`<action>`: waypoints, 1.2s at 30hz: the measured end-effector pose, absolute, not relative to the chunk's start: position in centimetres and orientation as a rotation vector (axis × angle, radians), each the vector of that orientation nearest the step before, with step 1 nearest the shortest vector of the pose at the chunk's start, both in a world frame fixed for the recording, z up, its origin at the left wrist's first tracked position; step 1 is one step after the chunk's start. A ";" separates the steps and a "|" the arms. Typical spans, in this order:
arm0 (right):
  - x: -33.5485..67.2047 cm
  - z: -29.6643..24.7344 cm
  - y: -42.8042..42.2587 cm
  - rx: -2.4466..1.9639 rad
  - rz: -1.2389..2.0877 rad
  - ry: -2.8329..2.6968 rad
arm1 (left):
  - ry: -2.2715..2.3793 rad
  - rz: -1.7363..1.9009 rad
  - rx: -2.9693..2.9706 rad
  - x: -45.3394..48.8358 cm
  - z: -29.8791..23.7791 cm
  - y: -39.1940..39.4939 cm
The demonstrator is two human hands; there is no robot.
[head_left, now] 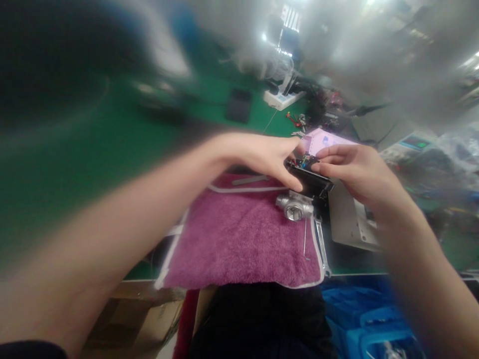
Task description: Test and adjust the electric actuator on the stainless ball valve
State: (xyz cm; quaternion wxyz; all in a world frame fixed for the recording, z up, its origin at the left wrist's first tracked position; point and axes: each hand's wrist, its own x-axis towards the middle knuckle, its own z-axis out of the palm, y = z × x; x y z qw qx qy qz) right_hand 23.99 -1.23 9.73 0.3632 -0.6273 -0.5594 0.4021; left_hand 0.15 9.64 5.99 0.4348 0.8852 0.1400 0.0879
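My left hand [271, 155] grips a black electronic housing [311, 182] by its left end, thumb along the near side. Small wires and a green circuit part [305, 160] show at its upper side. My right hand [361, 168] has its thumb and fingertips pinched together against the housing's upper right; what lies between them is too small to make out. Right below the housing is a silver metal fitting [295, 207] with a round opening, over a purple towel [239, 239]. I cannot tell whether the housing is joined to it.
On the towel's right edge lie a wrench [322, 245] and a thin metal rod [305, 239]. A pale box [348, 219] stands right of them. Behind are pink paper [329, 139], a white power strip [283, 99] and a dark flat object [239, 104]. Blue crates [366, 319] sit below the table edge.
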 end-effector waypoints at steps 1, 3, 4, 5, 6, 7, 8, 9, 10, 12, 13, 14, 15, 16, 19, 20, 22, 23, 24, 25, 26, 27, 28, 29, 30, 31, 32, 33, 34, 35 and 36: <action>24.0 9.8 -1.2 -1.613 1.028 -1.443 | 0.353 0.221 2.207 0.2 5.9 9.7; 23.9 9.8 -1.3 -1.619 0.994 -1.457 | 0.352 0.222 2.216 0.2 5.9 9.7; 23.9 9.8 -1.3 -1.630 0.973 -1.465 | 0.345 0.222 2.223 0.2 6.0 9.7; 23.9 9.8 -1.3 -1.642 0.952 -1.471 | 0.336 0.225 2.231 0.2 6.0 9.7; 23.8 9.8 -1.3 -1.655 0.938 -1.472 | 0.327 0.229 2.239 0.2 6.1 9.7; 23.8 9.9 -1.3 -1.667 0.930 -1.469 | 0.322 0.233 2.249 0.2 6.1 9.7; 23.7 9.9 -1.4 -1.676 0.925 -1.463 | 0.320 0.237 2.258 0.1 6.1 9.8; 23.7 9.9 -1.4 -1.682 0.922 -1.459 | 0.320 0.239 2.266 0.1 6.1 9.8; 23.6 9.9 -1.4 -1.687 0.917 -1.460 | 0.320 0.238 2.270 0.1 6.1 9.8; 23.5 10.0 -1.4 -1.695 0.896 -1.474 | 0.331 0.235 2.278 0.1 6.1 9.8; 23.5 10.0 -1.4 -1.697 0.888 -1.482 | 0.339 0.234 2.282 0.1 6.1 9.8; 23.4 10.1 -1.5 -1.701 0.884 -1.487 | 0.346 0.233 2.284 0.1 6.1 9.8; 23.4 10.1 -1.5 -1.708 0.881 -1.489 | 0.350 0.231 2.283 0.1 6.1 9.8; 23.4 10.1 -1.5 -1.715 0.880 -1.489 | 0.349 0.228 2.280 0.1 6.2 9.7; 23.4 10.1 -1.5 -1.723 0.871 -1.494 | 0.342 0.203 2.265 0.0 6.6 9.5; 23.4 10.1 -1.5 -1.723 0.864 -1.497 | 0.345 0.191 2.262 -0.1 6.8 9.4; 23.4 10.1 -1.5 -1.725 0.852 -1.498 | 0.350 0.177 2.258 -0.2 7.1 9.3; 23.3 10.1 -1.5 -1.730 0.846 -1.498 | 0.347 0.173 2.254 -0.3 7.2 9.2; 23.3 10.1 -1.5 -1.734 0.839 -1.500 | 0.341 0.171 2.249 -0.3 7.3 9.1; 23.3 10.1 -1.5 -1.737 0.833 -1.504 | 0.335 0.169 2.243 -0.4 7.4 9.1; 23.2 10.1 -1.5 -1.742 0.829 -1.510 | 0.329 0.165 2.236 -0.4 7.4 9.0; 23.2 10.1 -1.5 -1.747 0.824 -1.514 | 0.325 0.162 2.230 -0.4 7.5 9.0; 23.2 10.2 -1.5 -1.751 0.821 -1.516 | 0.320 0.159 2.225 -0.5 7.5 9.0; 23.2 10.2 -1.5 -1.754 0.820 -1.517 | 0.315 0.157 2.222 -0.5 7.5 9.0; 23.1 10.2 -1.6 -1.755 0.817 -1.516 | 0.309 0.159 2.221 -0.4 7.5 8.9; 23.1 10.2 -1.6 -1.754 0.817 -1.517 | 0.303 0.162 2.220 -0.4 7.5 8.9; 23.1 10.3 -1.6 -1.751 0.820 -1.516 | 0.298 0.163 2.219 -0.4 7.5 8.9; 23.1 10.3 -1.6 -1.744 0.830 -1.514 | 0.295 0.163 2.219 -0.4 7.5 8.9; 23.1 10.3 -1.6 -1.736 0.843 -1.509 | 0.294 0.163 2.221 -0.4 7.5 8.9; 23.1 10.3 -1.5 -1.729 0.855 -1.502 | 0.296 0.163 2.225 -0.4 7.6 8.9; 23.1 10.3 -1.5 -1.724 0.868 -1.493 | 0.299 0.160 2.229 -0.4 7.6 8.9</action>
